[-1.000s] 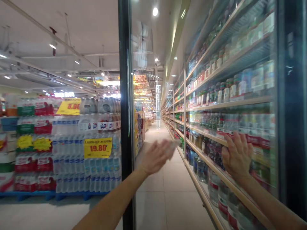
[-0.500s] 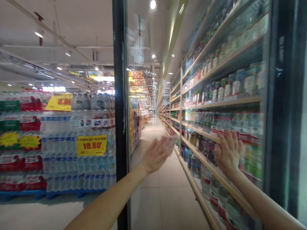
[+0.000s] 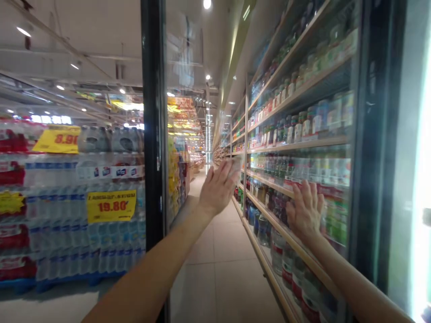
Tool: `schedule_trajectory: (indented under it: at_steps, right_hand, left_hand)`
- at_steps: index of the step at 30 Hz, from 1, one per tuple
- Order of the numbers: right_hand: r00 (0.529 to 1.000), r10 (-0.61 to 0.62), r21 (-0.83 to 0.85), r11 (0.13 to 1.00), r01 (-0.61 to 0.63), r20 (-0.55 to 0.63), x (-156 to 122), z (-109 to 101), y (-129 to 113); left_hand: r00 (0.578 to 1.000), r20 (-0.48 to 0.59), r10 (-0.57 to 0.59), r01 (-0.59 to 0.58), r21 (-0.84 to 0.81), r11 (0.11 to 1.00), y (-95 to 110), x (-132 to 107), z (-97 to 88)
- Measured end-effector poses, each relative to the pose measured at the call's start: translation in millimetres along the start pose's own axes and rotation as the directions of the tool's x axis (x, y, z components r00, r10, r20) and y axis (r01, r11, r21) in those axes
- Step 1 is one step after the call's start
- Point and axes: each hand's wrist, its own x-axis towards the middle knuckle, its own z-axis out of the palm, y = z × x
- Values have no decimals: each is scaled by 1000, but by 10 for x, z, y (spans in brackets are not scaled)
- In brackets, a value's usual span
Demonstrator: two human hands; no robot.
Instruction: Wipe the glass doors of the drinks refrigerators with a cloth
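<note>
A glass door [image 3: 188, 287] in a black frame [image 3: 153, 148] stands in front of me. My left hand [image 3: 217, 190] reaches up to the glass, its fingers stretched out and slightly blurred. By its fingertips is a pale, see-through patch; I cannot tell if it is a reflection or something thin under the fingers. My right hand [image 3: 306, 213] lies flat against the pane further right, fingers apart, holding nothing.
Beyond the glass, shelves [image 3: 296, 146] of bottles run along the right of a tiled aisle [image 3: 232, 264]. Stacked packs of bottled water [image 3: 63, 208] with yellow price signs [image 3: 112, 206] stand left. A bright lit strip [image 3: 419, 179] glows at the far right.
My left hand has moved up along the glass. My right hand keeps about the same place on the pane. The whole view has shifted to the right.
</note>
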Motion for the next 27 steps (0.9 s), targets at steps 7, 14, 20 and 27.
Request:
schedule_trajectory:
  at_steps: [7, 14, 20, 27]
  right_hand:
    - [1000, -30, 30, 999, 30, 5, 19, 18, -12]
    - [1000, -8, 40, 999, 8, 6, 21, 9, -30]
    - [998, 55, 28, 998, -55, -5, 26, -49, 133]
    - [993, 92, -47, 995, -88, 75, -154, -160, 538]
  left_hand:
    - [900, 55, 432, -424, -117, 898, 212, 44, 99]
    - [937, 0, 349, -347, -106, 932, 198, 165, 101]
    - [980, -52, 192, -196, -87, 977, 465, 270, 189]
    - [943, -35, 331, -331, -186, 925, 754, 528, 319]
